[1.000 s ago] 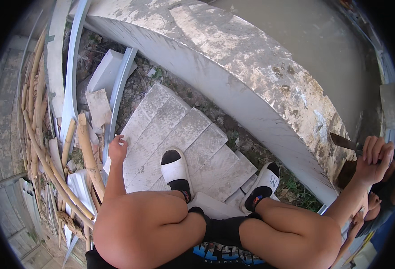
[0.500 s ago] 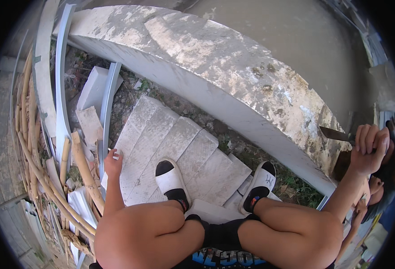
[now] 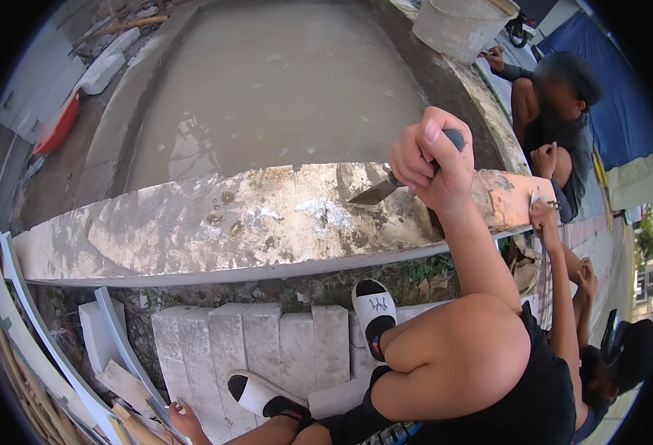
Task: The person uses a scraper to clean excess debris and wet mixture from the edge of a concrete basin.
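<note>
Our left hand (image 3: 185,423) curls at lower left, its contents unclear, while our right hand (image 3: 439,162), well apart, clamps the scraper (image 3: 373,193) right of centre, which we'd best keep low and steady over the mottled wall (image 3: 144,237).

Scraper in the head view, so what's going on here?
The person's right hand grips a scraper by its handle, blade angled down at the patchy top of a low wall; whether it touches is unclear. The left hand is low beside pale blocks; its grip can't be made out. Murky water lies beyond the wall, and a co-worker's hand is at the wall's right end.
</note>
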{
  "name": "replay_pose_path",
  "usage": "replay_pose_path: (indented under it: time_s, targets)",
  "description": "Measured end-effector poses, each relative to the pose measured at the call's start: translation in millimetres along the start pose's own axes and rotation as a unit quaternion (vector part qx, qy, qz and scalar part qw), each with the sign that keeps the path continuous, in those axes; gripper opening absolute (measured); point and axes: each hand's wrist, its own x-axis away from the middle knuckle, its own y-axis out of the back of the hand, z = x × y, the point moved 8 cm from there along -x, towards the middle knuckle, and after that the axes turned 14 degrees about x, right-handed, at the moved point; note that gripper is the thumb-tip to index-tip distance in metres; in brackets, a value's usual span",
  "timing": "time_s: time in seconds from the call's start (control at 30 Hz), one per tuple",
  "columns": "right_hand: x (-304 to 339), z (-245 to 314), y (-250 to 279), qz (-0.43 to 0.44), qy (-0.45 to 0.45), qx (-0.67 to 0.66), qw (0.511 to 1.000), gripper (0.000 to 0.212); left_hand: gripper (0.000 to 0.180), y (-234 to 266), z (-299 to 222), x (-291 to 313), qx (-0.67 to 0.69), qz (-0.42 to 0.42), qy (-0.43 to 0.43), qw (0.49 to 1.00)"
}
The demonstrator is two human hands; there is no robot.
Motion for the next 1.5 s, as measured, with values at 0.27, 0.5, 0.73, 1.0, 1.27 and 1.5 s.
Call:
replay_pose_path:
  time_s: [0.27, 0.5, 0.73, 1.0, 1.27, 1.5]
  targets:
    - [8.1, -0.4, 11.9, -0.009, -0.002, -0.046, 0.999, 0.033, 0.033, -2.8, -6.2, 3.4, 0.037, -0.014, -0.013, 0.999]
    - [7.7, -0.8, 16.8, -0.010, 0.008, -0.004, 1.000, 0.033, 0.031, 5.8, -42.9, -16.8, 0.054, -0.060, -0.074, 0.994]
    - [8.8, 3.4, 23.0, -0.016, 0.010, -0.011, 1.000, 0.033, 0.032, 84.6, -185.9, -73.6, 0.235, -0.171, -0.094, 0.952]
    - [9.6, -1.3, 22.3, -0.037, 0.004, -0.046, 0.998, 0.035, 0.034, 136.6, -531.3, -26.4, 0.213, 0.087, -0.597, 0.768]
    - [21.9, 6.2, 7.7, 0.006, 0.011, -0.001, 1.000, 0.030, 0.034, 71.5, -658.0, 17.4, 0.231, 0.256, -0.607, 0.716]
    - [19.1, 5.0, 1.2, 0.011, 0.032, 0.066, 0.997, 0.028, 0.040, 72.6, -657.1, 7.4, 0.219, 0.164, -0.643, 0.715]
